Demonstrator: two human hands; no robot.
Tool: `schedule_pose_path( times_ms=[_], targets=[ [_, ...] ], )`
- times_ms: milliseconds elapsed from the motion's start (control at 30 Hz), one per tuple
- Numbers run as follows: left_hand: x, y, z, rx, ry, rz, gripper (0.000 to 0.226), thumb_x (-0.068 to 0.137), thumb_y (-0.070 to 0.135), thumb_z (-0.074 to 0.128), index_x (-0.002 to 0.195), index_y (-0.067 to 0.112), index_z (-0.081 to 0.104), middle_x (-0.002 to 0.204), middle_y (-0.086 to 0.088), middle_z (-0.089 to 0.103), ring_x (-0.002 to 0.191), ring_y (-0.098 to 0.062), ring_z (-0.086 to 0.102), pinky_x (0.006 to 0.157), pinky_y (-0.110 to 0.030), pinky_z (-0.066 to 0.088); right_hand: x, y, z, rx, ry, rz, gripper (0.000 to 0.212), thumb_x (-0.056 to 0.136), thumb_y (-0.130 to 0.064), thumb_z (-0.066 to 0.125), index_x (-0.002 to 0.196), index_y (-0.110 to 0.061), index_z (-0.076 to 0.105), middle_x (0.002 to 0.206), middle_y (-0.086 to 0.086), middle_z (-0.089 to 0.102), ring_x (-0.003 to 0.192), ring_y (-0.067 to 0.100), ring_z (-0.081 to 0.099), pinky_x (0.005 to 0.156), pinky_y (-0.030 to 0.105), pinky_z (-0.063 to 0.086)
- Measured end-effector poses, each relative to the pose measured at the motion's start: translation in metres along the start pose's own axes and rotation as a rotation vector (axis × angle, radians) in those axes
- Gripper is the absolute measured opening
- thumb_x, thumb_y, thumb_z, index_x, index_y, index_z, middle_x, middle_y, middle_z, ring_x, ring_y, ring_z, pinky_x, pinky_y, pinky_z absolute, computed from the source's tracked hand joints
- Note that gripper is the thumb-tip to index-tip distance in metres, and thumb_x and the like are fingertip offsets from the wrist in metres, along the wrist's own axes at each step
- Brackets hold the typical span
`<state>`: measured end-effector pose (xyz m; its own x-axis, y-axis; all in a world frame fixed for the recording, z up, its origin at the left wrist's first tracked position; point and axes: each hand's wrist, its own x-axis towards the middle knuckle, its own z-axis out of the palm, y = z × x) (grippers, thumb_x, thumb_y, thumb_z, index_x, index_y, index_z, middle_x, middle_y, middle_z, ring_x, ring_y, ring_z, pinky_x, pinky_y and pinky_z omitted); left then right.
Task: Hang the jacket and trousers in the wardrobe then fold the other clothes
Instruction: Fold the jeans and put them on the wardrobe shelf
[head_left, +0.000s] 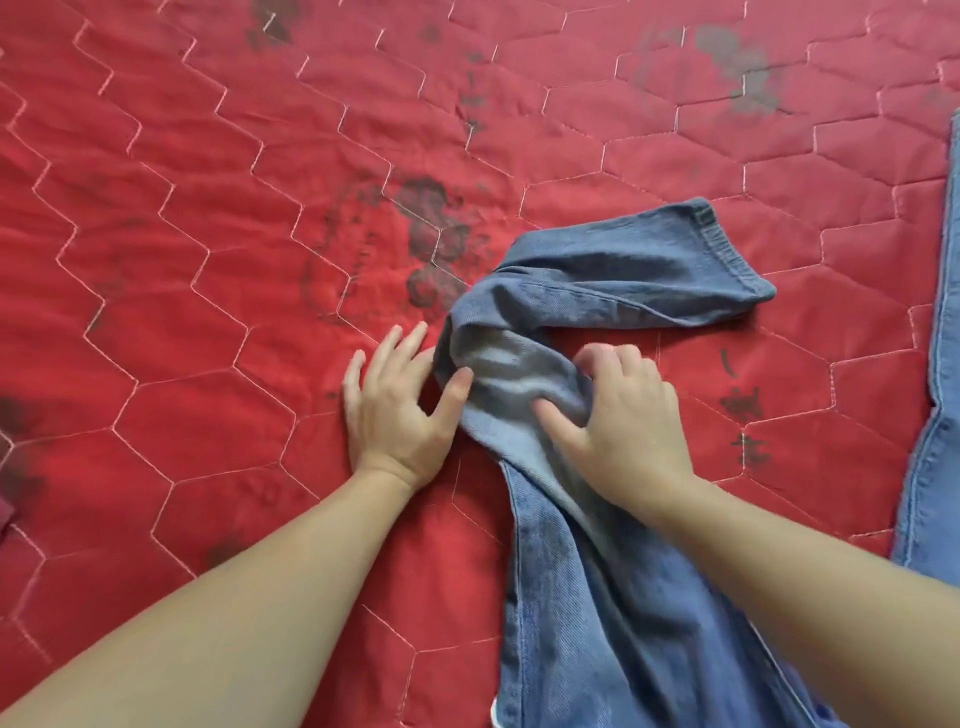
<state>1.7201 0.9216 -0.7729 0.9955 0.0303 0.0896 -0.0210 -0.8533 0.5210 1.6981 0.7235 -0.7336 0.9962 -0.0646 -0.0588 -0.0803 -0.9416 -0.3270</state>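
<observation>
On the red hexagon-quilted bedcover (208, 260), the right hand (618, 415) bunches the blue denim trousers' leg (587, 296); the left hand (395, 400) lies flat, fingers spread, thumb touching denim.

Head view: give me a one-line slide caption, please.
Right hand grips a bent blue denim leg on a red quilted cover; left hand rests flat beside it.

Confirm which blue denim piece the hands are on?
The twisted blue denim leg at centre: right hand bunches it, left hand touches its edge. The other denim strip lies untouched at the right edge.
</observation>
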Motion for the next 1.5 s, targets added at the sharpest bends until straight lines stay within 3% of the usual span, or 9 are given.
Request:
schedule_pose_path(
  times_ms=[200,333,433,567,700,867,1033,1400,1500],
  targets=[
    [0.0,0.001,0.0,0.064,-0.037,0.019,0.065,0.079,0.068,0.036,0.122,0.03,0.066,0.144,0.003,0.051,0.141,-0.018,0.036,0.117,-0.048,0.014,0.052,0.002,-0.019,0.258,-0.196,0.13,0.029,0.085,-0.035,0.062,0.065,-0.018,0.05,0.063,-0.003,0.053,0.07,0.026,0.058,0.056,0.033,0.035],
    [0.001,0.003,0.001,0.156,-0.072,0.015,0.063,0.077,0.069,0.04,0.125,0.035,0.062,0.144,0.003,0.051,0.139,-0.021,0.039,0.115,-0.049,0.017,0.078,0.009,-0.051,1.137,-0.463,0.601,0.035,0.081,-0.044,0.069,0.1,-0.014,0.07,0.084,0.001,0.071,0.07,0.017,0.067,0.061,0.025,0.048],
    [0.002,0.004,0.003,0.198,-0.08,0.011,0.06,0.076,0.066,0.043,0.125,0.036,0.06,0.143,0.003,0.051,0.137,-0.022,0.04,0.114,-0.05,0.02,0.125,0.001,-0.058,1.427,-0.304,0.711,0.038,0.085,-0.045,0.066,0.112,-0.018,0.063,0.096,0.006,0.073,0.08,0.018,0.071,0.065,0.03,0.057],
    [0.002,0.003,0.004,0.216,-0.08,0.009,0.059,0.075,0.064,0.046,0.125,0.037,0.059,0.143,0.004,0.05,0.137,-0.021,0.04,0.114,-0.05,0.02,0.191,-0.022,-0.071,0.742,0.127,0.391,0.013,0.084,-0.02,0.065,0.088,-0.018,0.052,0.09,0.003,0.064,0.084,0.018,0.06,0.074,0.028,0.051],
    [0.002,0.003,0.004,0.219,-0.078,0.015,0.058,0.074,0.061,0.048,0.125,0.037,0.059,0.143,0.004,0.05,0.137,-0.021,0.039,0.114,-0.05,0.02,0.232,-0.076,-0.108,0.187,-0.016,-0.04,0.034,0.084,-0.059,0.057,0.081,-0.025,0.055,0.097,0.002,0.056,0.099,0.024,0.053,0.086,0.035,0.041],
    [0.001,0.003,0.002,0.212,-0.094,0.012,0.058,0.072,0.059,0.05,0.124,0.036,0.06,0.143,0.003,0.051,0.136,-0.022,0.04,0.114,-0.05,0.019,0.241,-0.075,-0.078,0.084,-0.258,0.04,0.035,0.091,-0.049,0.05,0.08,-0.015,0.053,0.077,0.005,0.056,0.075,0.025,0.053,0.046,0.022,0.037],
    [0.003,0.003,0.002,0.196,-0.093,0.016,0.058,0.071,0.058,0.051,0.124,0.037,0.059,0.142,0.003,0.051,0.136,-0.022,0.04,0.115,-0.05,0.018,0.204,-0.029,-0.035,-0.044,-0.29,0.149,0.07,0.078,-0.066,0.059,0.124,-0.014,0.045,0.123,0.014,0.052,0.112,0.035,0.056,0.091,0.04,0.047],
    [0.003,0.003,0.003,0.2,-0.102,0.022,0.058,0.07,0.057,0.052,0.125,0.037,0.057,0.143,0.004,0.05,0.136,-0.023,0.042,0.114,-0.052,0.022,0.224,-0.007,-0.027,0.09,-0.093,0.254,0.029,0.089,-0.042,0.054,0.083,-0.013,0.055,0.101,0.015,0.066,0.093,0.034,0.061,0.076,0.035,0.044],
    [0.003,0.002,0.003,0.202,-0.109,0.024,0.059,0.07,0.057,0.052,0.125,0.037,0.056,0.143,0.003,0.05,0.136,-0.024,0.041,0.114,-0.052,0.021,0.233,0.008,-0.036,0.134,0.086,0.426,0.023,0.093,-0.036,0.051,0.105,-0.017,0.053,0.122,0.017,0.056,0.111,0.039,0.056,0.09,0.041,0.043]
  ],
)
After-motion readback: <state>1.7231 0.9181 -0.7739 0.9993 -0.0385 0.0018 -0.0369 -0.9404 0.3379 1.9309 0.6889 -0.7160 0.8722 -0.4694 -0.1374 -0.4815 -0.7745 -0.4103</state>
